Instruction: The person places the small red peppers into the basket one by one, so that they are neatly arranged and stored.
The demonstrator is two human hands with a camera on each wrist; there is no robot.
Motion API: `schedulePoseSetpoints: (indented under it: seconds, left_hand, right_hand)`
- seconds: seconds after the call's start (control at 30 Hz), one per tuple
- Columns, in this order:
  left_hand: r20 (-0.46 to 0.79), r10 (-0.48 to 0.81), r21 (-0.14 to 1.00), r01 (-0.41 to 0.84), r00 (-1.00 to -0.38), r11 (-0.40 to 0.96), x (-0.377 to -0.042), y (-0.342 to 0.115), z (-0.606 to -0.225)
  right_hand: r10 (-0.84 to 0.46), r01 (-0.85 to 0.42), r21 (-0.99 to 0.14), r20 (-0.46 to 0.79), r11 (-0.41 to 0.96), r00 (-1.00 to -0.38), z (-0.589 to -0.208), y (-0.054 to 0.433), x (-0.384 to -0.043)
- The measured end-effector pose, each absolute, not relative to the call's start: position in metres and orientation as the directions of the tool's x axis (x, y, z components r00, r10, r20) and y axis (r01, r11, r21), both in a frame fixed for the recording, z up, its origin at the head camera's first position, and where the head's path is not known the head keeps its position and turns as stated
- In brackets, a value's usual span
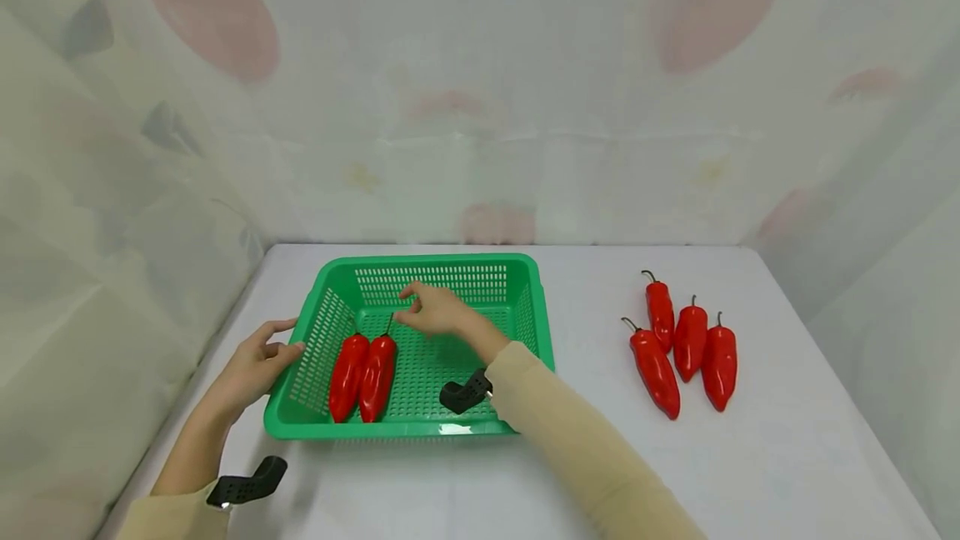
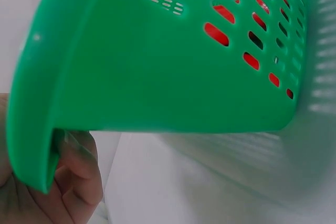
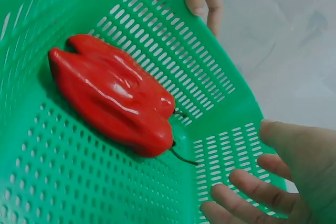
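Note:
A green slotted plastic basket (image 1: 352, 432) holds two long red peppers, the left pepper (image 1: 347, 377) and the right pepper (image 1: 377, 379), side by side against its left end. With thumb and fingers my left hand (image 1: 255, 365) grips the basket's left rim; in the left wrist view, fingers (image 2: 79, 163) curl beneath the rim lip. My right hand (image 1: 437, 312) hovers inside the basket, close to the right pepper's stem. Its fingers are spread apart in the right wrist view and hold nothing; the stem (image 3: 184, 158) points towards them without touching.
Several more red peppers (image 1: 690, 342) lie grouped on the white table (image 1: 585, 457), right of the basket. A patterned curtain (image 1: 450, 173) hangs behind the table, with pale sheeting at both sides. Black wrist cameras (image 1: 465, 392) are worn on both wrists.

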State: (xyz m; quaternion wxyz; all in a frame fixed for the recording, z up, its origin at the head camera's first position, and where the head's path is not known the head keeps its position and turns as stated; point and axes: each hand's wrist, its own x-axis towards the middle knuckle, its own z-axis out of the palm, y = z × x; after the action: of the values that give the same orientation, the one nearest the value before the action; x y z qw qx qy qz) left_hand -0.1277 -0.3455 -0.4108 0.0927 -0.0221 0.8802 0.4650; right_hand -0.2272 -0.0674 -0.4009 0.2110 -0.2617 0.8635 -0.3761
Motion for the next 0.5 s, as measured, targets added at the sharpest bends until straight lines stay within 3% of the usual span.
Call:
schedulePoseSetpoints:
  seconds: [0.27, 0.5]
  left_hand:
    - [-0.192, 0.039, 0.803, -0.134, -0.981, 0.581, -0.129, -0.347, -0.411]
    - [-0.194, 0.038, 0.798, -0.136, -0.98, 0.587, -0.131, -0.348, -0.41]
  right_hand:
    - [-0.639, -0.438, -0.697, -0.038, 0.568, -0.768, -0.389, -0.055, -0.23]
    - [-0.663, -0.485, -0.702, 0.024, 0.522, -0.748, -0.371, -0.047, -0.227]
